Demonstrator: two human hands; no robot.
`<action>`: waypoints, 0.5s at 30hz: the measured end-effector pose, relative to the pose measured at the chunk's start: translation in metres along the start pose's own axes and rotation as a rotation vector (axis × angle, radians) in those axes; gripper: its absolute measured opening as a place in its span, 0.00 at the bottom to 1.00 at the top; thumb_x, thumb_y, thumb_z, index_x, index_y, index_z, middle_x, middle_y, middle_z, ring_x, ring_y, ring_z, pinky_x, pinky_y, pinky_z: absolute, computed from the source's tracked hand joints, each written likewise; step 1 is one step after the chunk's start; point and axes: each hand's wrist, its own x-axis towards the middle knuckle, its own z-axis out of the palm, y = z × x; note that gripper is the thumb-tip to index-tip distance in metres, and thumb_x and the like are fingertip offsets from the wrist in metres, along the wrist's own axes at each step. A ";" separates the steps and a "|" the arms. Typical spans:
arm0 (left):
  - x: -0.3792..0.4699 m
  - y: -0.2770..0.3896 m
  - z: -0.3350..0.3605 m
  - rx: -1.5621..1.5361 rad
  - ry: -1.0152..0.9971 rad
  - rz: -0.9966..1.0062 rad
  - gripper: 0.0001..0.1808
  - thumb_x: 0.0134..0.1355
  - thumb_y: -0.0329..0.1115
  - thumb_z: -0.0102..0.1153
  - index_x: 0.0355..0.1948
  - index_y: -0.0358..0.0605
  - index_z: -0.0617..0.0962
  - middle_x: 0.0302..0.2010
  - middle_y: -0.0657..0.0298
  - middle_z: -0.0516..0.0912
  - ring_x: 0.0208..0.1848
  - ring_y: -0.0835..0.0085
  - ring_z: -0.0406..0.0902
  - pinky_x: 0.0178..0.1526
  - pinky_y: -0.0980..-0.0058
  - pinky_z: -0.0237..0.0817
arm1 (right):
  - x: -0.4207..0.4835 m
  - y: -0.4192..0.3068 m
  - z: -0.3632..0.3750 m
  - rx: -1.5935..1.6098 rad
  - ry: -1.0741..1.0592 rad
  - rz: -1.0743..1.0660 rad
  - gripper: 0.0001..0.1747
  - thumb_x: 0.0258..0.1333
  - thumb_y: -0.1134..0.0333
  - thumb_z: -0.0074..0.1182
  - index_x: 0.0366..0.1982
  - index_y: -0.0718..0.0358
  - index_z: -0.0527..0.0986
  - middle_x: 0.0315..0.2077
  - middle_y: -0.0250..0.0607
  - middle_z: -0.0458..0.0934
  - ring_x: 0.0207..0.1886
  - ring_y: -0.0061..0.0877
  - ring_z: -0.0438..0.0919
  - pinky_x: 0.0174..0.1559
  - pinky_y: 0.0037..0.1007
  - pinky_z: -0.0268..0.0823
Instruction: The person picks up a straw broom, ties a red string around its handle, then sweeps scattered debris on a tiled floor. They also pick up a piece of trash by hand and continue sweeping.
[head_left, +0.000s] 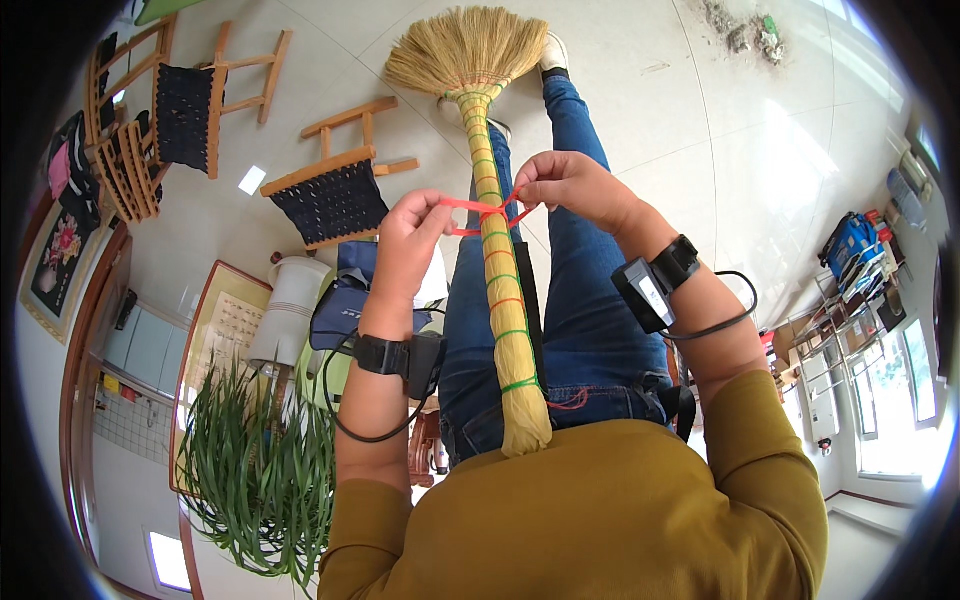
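Note:
A straw broom (499, 277) rests along my legs, its fanned bristles (472, 49) away from me and its handle end against my shirt. Green and orange bands ring the pale yellow handle. Around the upper handle runs a red plastic ribbon (491, 212), crossed over itself on the front. Between thumb and fingers, my left hand (412, 229) pinches one side of the ribbon. On the other side of the handle, my right hand (566, 186) pinches another stretch of it. Loose red strands (571, 400) lie at my waist.
Wooden stools with dark woven seats (330, 196) stand on the tiled floor to the left. Nearer me on that side are a white bin (289, 307), a blue bag (337, 311) and a leafy plant (255, 465). Debris (750, 34) lies at the far right; a loaded metal rack (840, 322) stands right.

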 end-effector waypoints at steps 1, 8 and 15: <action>0.003 0.003 0.003 0.043 -0.009 0.017 0.11 0.61 0.32 0.56 0.40 0.35 0.78 0.27 0.67 0.79 0.30 0.82 0.74 0.37 0.81 0.67 | 0.002 0.000 0.001 0.008 -0.006 -0.004 0.05 0.57 0.68 0.56 0.34 0.61 0.77 0.27 0.27 0.78 0.28 0.10 0.73 0.31 0.12 0.62; 0.015 0.017 0.029 0.321 -0.101 -0.028 0.11 0.61 0.33 0.58 0.39 0.36 0.80 0.29 0.65 0.81 0.32 0.80 0.77 0.37 0.80 0.69 | 0.011 0.010 0.007 0.040 0.027 0.007 0.06 0.61 0.65 0.54 0.34 0.60 0.76 0.25 0.25 0.76 0.27 0.10 0.71 0.29 0.14 0.61; 0.029 0.019 0.028 0.523 -0.239 -0.094 0.15 0.61 0.40 0.58 0.36 0.36 0.82 0.28 0.65 0.81 0.31 0.81 0.75 0.37 0.79 0.67 | 0.015 0.010 0.004 0.122 0.038 -0.026 0.07 0.62 0.65 0.54 0.32 0.61 0.76 0.21 0.24 0.73 0.23 0.11 0.67 0.27 0.15 0.59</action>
